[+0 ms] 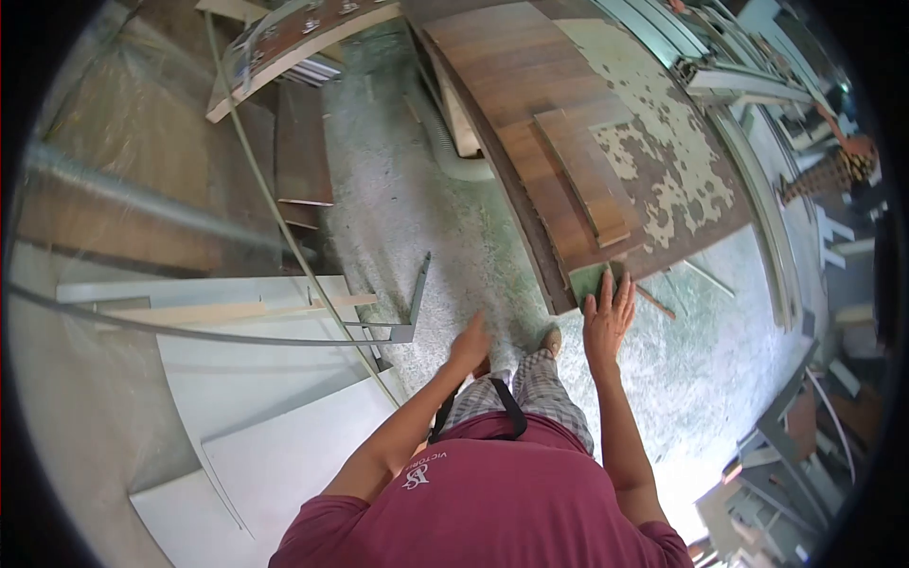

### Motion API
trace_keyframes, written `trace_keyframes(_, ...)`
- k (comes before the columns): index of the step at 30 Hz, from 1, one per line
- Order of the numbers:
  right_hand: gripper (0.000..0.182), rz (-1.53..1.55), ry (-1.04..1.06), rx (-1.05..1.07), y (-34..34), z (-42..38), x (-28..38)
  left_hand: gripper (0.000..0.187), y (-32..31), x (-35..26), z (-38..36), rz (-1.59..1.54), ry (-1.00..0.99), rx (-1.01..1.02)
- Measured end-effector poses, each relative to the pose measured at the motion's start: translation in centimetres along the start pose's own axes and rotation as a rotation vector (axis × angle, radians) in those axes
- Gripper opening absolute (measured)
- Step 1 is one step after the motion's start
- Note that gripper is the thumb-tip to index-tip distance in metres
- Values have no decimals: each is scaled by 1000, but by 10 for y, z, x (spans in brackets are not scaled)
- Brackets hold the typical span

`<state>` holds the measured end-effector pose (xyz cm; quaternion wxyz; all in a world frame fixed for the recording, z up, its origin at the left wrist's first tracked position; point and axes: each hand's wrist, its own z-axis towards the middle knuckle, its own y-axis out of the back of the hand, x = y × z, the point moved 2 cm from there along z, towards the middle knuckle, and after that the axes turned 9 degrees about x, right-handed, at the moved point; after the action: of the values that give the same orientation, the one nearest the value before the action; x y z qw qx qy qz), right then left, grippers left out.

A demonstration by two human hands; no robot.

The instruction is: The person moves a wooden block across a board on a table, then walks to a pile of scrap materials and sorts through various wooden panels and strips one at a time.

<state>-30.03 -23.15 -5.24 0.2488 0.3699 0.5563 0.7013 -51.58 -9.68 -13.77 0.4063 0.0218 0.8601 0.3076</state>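
Observation:
My right hand rests at the near corner of a worn brown work table. Its fingers are stretched out and touch a small green pad, which they partly cover. Just beyond the pad, a narrow wood-grain board lies on a larger wood-grain panel. My left hand hangs in front of my body above the floor, apart from the table. It is slightly blurred, and its fingers do not show clearly enough to tell whether they hold anything.
White panels and a long thin strip are at my left. A grey metal frame piece juts toward my left hand. A ribbed hose runs beside the table. Long metal profiles and another person's arm are at the right.

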Motion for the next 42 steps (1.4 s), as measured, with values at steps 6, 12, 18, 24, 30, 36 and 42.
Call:
trace_keyframes(6,63,3,-153,82,-10,-74,2,46,-72,335,-118,341,470,475)
trace_keyframes(12,58,88,-194,229,-14,-158,-20,35,-11,240,-121,445,532,632)
trace_keyframes(18,46,431,-642,749,-69,-311,-131,44,-79,145,-5,191,110,421)
trace_keyframes(24,41,673,-1270,470,-21,-555,-211,27,-193,18,10,720,-300,716)
trace_keyframes(30,33,650,-1929,172,-24,-821,-181,21,-386,-69,-86,969,-336,982)
trace_keyframes(36,21,685,-2451,-174,-99,-951,-76,20,-604,-167,-213,990,-606,1185)
trace_keyframes(42,18,862,-2691,-298,-140,-915,-81,24,-728,-257,-342,1047,-967,1274)
